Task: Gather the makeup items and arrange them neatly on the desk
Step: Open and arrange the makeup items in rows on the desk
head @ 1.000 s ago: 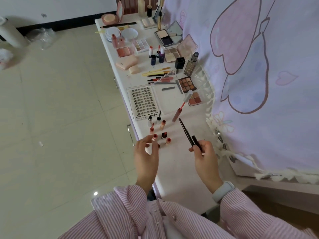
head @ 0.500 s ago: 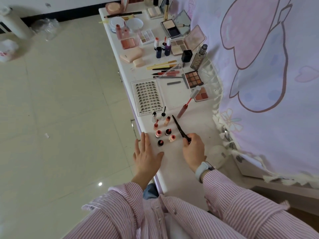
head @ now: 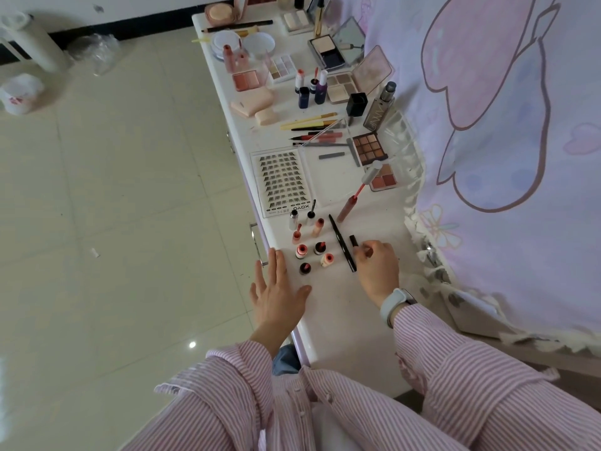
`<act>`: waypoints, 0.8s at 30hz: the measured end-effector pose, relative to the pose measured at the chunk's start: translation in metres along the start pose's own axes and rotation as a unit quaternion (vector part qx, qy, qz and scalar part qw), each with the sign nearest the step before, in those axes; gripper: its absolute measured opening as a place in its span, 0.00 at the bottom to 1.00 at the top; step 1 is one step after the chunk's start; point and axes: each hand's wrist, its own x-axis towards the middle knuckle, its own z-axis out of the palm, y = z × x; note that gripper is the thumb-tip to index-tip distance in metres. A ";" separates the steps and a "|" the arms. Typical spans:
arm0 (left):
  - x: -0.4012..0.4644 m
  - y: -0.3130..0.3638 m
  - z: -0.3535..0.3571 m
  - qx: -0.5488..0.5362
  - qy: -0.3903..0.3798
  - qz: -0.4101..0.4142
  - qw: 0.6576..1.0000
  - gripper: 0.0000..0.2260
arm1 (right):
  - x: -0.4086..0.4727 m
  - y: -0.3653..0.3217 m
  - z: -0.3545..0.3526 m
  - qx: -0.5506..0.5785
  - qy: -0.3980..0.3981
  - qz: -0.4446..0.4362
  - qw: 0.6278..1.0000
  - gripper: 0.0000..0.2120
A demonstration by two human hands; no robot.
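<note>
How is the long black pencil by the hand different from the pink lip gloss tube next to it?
The black pencil is thin, dark and all one piece; the pink lip gloss tube is thicker, with its silver-capped wand pulled out. The pencil lies beside the right hand; the tube lies farther away. Both lie flat on the desk.

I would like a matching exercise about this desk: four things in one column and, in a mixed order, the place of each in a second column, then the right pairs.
Things
1. long black pencil
2. lash tray
3. brown eyeshadow palette
4. left hand

Places
A. at the desk's left edge, just beyond the small lipsticks
B. flat on the near left edge of the desk, holding nothing
C. near the curtain side, beside the tall grey bottle
D. lying on the desk between the lipsticks and the right hand

Pairs: 1-D, 2-A, 3-C, 4-B
</note>
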 end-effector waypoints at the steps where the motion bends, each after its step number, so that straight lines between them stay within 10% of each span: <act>1: 0.000 0.000 0.000 0.002 0.000 0.000 1.000 0.38 | -0.001 -0.001 -0.004 0.001 -0.002 -0.011 1.000 0.12; 10: 0.002 0.001 0.005 -0.015 0.008 -0.017 1.000 0.37 | -0.062 0.043 -0.050 -0.408 -0.115 -0.165 0.890 0.26; 24: -0.001 0.003 0.000 -0.035 0.000 -0.021 0.999 0.37 | -0.063 0.029 -0.048 -0.447 -0.139 -0.075 0.881 0.17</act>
